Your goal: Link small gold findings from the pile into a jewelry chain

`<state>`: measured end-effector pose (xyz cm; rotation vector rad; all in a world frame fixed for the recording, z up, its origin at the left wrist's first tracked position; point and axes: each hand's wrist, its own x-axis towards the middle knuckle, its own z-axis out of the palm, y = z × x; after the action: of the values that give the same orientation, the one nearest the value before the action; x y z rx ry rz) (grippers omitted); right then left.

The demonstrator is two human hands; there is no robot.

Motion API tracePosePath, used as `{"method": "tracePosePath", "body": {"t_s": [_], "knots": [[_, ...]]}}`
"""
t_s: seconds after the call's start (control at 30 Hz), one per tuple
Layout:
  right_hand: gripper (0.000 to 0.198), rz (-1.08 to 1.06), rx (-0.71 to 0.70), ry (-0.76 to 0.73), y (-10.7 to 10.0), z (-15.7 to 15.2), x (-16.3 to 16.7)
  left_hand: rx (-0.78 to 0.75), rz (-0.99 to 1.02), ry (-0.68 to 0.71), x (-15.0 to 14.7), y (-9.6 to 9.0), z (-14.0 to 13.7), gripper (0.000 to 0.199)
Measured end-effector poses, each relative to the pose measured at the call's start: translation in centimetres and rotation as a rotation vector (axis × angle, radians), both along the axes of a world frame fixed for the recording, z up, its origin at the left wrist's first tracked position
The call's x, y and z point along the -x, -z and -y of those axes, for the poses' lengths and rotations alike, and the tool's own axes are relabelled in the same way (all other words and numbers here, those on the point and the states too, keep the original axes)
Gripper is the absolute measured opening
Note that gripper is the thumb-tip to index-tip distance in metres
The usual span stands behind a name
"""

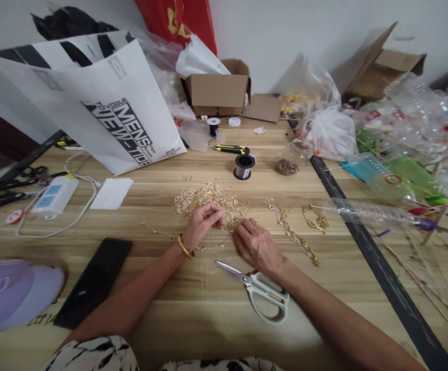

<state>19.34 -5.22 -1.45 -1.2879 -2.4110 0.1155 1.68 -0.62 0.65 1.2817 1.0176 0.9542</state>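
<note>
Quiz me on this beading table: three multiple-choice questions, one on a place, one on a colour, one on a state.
1. Where do the scissors lie?
A. by the right hand
B. inside the cardboard box
C. on the phone

2. What colour is the bangle on the left wrist?
A. red
B. gold
C. blue

3. How is the cardboard box at the back?
A. taped shut
B. open
C. crushed flat

Answers: 1 A, they lie just under the right wrist; 2 B, it glints gold; 3 B, its flaps stand up.
</note>
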Motion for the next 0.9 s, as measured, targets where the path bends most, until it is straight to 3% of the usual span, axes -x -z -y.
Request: {"method": "tracePosePath", "body": {"t_s": [0.13, 0.27, 0.5, 0.73, 0.9], "knots": [[0.015, -0.001, 0.003, -0.002, 0.2, -0.1, -0.2, 0.009, -0.012, -0.006, 0.0, 0.0, 0.0, 0.020], [0.017, -0.138, 0.030, -0.026, 0.2, -0.2, -0.3, -0.017, -0.041, 0.014, 0.0, 0.1, 0.0, 0.021], [0.014, -0.391, 0.067, -0.042, 0.1, -0.2, -0.5, 0.002, -0.115, 0.261, 0.0, 0.4, 0.5, 0.022], [0.011, -0.521, 0.028, 0.069, 0.6, -1.0, -0.9, 0.004, -0.170, 0.365, 0.0, 0.3, 0.7, 0.018], [0.019, -0.529, -0.007, 0.150, 0.6, -1.0, -1.2, 0.053, -0.136, 0.340, 0.3, 0.8, 0.4, 0.022]]}}
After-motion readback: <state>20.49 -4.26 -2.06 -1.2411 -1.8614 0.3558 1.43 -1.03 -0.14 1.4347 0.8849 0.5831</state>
